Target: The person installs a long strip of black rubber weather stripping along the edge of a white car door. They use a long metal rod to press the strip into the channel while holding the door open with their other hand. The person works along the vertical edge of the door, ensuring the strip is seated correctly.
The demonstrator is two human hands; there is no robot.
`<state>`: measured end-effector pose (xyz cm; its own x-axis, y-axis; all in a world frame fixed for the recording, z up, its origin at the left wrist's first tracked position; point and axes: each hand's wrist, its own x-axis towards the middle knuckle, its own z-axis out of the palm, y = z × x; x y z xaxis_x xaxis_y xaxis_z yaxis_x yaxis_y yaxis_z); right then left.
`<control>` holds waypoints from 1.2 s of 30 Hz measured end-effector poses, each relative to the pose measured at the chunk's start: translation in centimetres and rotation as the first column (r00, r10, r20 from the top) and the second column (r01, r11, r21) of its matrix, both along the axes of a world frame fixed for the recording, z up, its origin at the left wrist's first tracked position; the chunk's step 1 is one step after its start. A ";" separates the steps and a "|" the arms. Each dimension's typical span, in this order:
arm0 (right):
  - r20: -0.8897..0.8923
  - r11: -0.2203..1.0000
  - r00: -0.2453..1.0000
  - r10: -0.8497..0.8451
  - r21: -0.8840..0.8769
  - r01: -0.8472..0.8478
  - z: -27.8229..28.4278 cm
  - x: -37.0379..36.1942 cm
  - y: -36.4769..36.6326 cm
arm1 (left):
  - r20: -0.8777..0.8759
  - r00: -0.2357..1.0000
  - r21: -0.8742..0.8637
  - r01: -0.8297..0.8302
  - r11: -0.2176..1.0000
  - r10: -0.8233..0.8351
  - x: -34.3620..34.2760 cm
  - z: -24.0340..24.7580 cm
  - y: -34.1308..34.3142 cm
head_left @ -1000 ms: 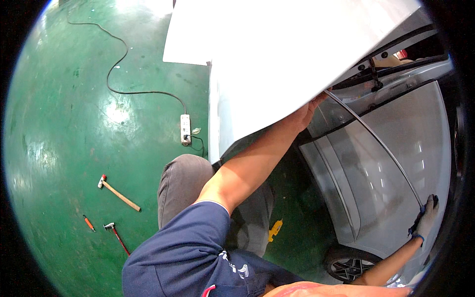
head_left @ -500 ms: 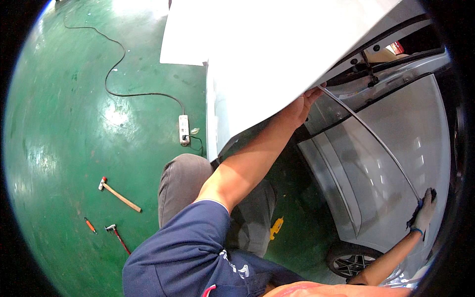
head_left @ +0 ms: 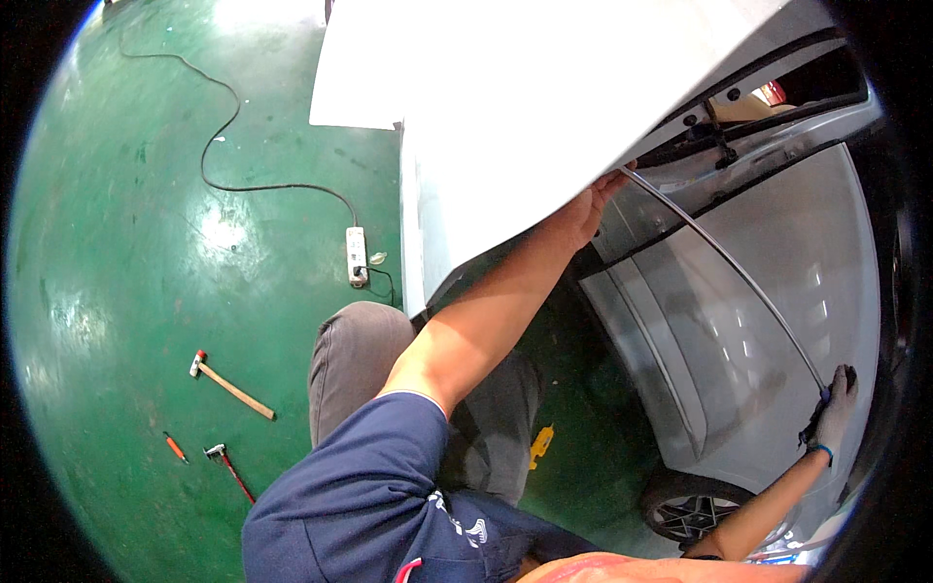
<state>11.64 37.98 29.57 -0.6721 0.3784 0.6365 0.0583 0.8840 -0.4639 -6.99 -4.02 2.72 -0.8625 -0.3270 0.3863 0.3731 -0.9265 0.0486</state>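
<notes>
A long, slightly bent metal rod (head_left: 731, 255) slants across the right half, between my two hands. Around its lower handle end, against the grey car panel, my right hand (head_left: 836, 412) is closed in a grey glove. My bare left hand (head_left: 604, 197) reaches under the edge of an open white car door (head_left: 525, 117). Its fingers close around the rod's upper part, partly covered by the door edge. Beyond my left hand the rod's tip is out of sight.
On the green floor at left lie a wooden-handled hammer (head_left: 233, 387), a red-handled hammer (head_left: 230, 471) and an orange tool (head_left: 176, 448). A power strip (head_left: 358, 257) with a black cord is beside the door. A yellow tool (head_left: 541, 446) lies near my legs; a car wheel (head_left: 695, 508) stands at lower right.
The whole view has shifted very slightly. Both hands keep their hold on the rod, with hardly any movement visible.
</notes>
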 end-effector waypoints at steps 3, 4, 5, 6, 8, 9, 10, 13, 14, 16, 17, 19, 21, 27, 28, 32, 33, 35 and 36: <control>-0.058 0.998 0.998 0.017 0.069 -0.013 -0.2 0.3 -0.6 | -0.046 0.999 0.005 -0.017 1.000 0.017 -0.9 -0.9 -0.1; 0.003 0.998 1.000 0.006 0.060 -0.006 -0.1 0.1 -0.6 | -0.068 0.997 0.012 -0.026 1.000 0.026 -1.4 -1.3 -0.1; 0.060 0.998 0.998 -0.016 0.056 0.012 0.4 0.2 -0.3 | -0.048 0.999 0.036 -0.011 0.999 0.013 -1.6 -1.3 0.2; 0.117 0.998 0.992 -0.036 0.053 0.030 0.7 0.2 0.0 | -0.028 1.000 0.061 0.001 0.998 0.000 -1.9 -1.3 0.5; 0.057 0.995 0.998 -0.040 0.094 0.034 0.1 -0.6 1.4 | -0.029 0.999 0.095 0.025 0.995 -0.022 -2.3 -1.4 0.9; 0.024 0.993 0.999 -0.040 0.112 0.037 -0.1 -1.0 2.2 | -0.053 0.998 0.102 0.033 0.994 -0.027 -2.3 -1.3 0.9; 0.007 0.987 1.000 -0.010 0.157 0.009 0.2 -1.2 3.3 | -0.077 0.996 0.109 0.041 0.993 -0.033 -2.3 -1.1 1.0; 0.004 0.986 1.000 0.030 0.165 -0.031 1.1 -1.4 4.3 | -0.048 0.997 0.123 0.059 0.991 -0.053 -2.7 -1.7 0.9; 0.031 0.996 1.000 0.006 0.083 -0.009 1.6 -1.4 3.6 | -0.060 0.998 0.092 0.038 0.995 -0.032 -2.7 -1.9 0.7; 0.072 0.998 0.997 -0.025 0.060 0.021 1.7 -0.7 0.3 | -0.088 0.996 0.032 -0.001 0.999 0.004 -3.0 -2.2 0.6; -0.031 0.997 0.999 0.016 0.080 -0.014 1.2 -0.8 -0.2 | -0.112 0.994 0.051 0.005 0.999 0.001 -3.1 -2.3 0.7; -0.009 0.998 1.000 0.000 0.066 0.000 1.3 -1.3 0.0 | -0.160 0.987 0.088 0.015 0.996 -0.001 -3.4 -2.5 0.8; -0.054 0.999 0.999 0.003 0.052 -0.001 0.7 -1.8 0.0 | -0.162 0.987 0.120 0.023 0.993 -0.003 -3.7 -2.6 1.0; 0.065 0.997 0.998 0.003 0.079 -0.008 1.8 -1.9 1.6 | -0.132 0.991 0.164 0.037 0.986 -0.015 -3.3 -2.7 1.0; 0.098 0.997 0.995 0.027 0.070 -0.034 2.3 -2.1 1.9 | -0.129 0.992 0.167 0.029 0.986 -0.008 -3.2 -2.8 0.7; -0.015 0.977 0.998 -0.054 0.207 0.056 1.0 -2.7 3.1 | -0.128 0.991 0.190 0.059 0.980 -0.035 -3.3 -2.5 1.6; -0.016 0.983 1.000 -0.016 0.185 0.018 1.2 -3.6 4.5 | -0.125 0.992 0.194 0.046 0.980 -0.022 -3.2 -2.7 1.2; -0.008 0.996 1.000 0.010 0.084 -0.009 1.7 -3.6 5.2 | -0.130 0.991 0.212 0.059 0.976 -0.032 -3.3 -2.5 1.7; 0.010 0.999 0.999 0.034 -0.003 -0.034 1.4 -3.4 2.7 | -0.122 0.992 0.211 0.044 0.976 -0.018 -3.3 -2.8 1.2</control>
<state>8.21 40.68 30.98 -0.6914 0.3568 0.6282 0.0327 0.8841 -0.4661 -10.26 -2.81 -0.06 -0.8259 -0.3864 0.4106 0.3350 -0.9221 -0.1938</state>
